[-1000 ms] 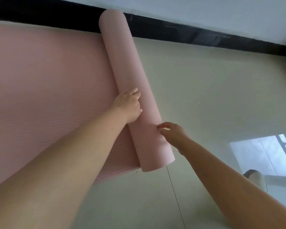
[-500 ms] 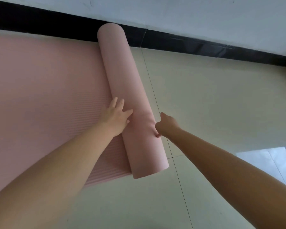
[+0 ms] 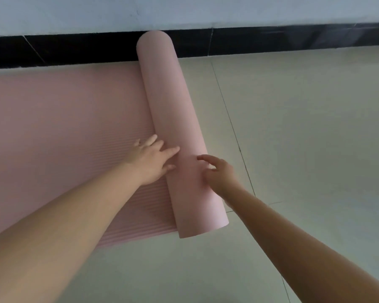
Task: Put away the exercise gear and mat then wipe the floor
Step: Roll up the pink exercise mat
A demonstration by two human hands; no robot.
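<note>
Looking down, you have the pale tiled floor [image 3: 293, 127] filling most of the view, its thin dark grout lines running away from you toward a black baseboard [image 3: 271, 40] under a light wall [image 3: 184, 9]. The pink mat [image 3: 53, 127] lies partly unrolled on the floor to your left, its ribbed upper face showing, its far edge close along the baseboard and its near edge running out under your left forearm. The rolled part of the mat [image 3: 171, 101] lies as 1 smooth cylinder at the flat sheet's right edge, long axis pointing away from you; its far end reaches the baseboard, its near open end sits on bare tile. Both of your bare forearms reach in from the bottom corners. Your left hand [image 3: 151, 158] lies at the seam between flat sheet and roll, fingers straight and spread, palm down on the ribbed surface, fingertips against the roll's left flank; nothing is gripped. Your right hand [image 3: 219, 171] is on the roll's right side near its lower third, fingers loosely bent and apart, tips touching or nearly touching the top; contact there is blurred, and it grips nothing.
</note>
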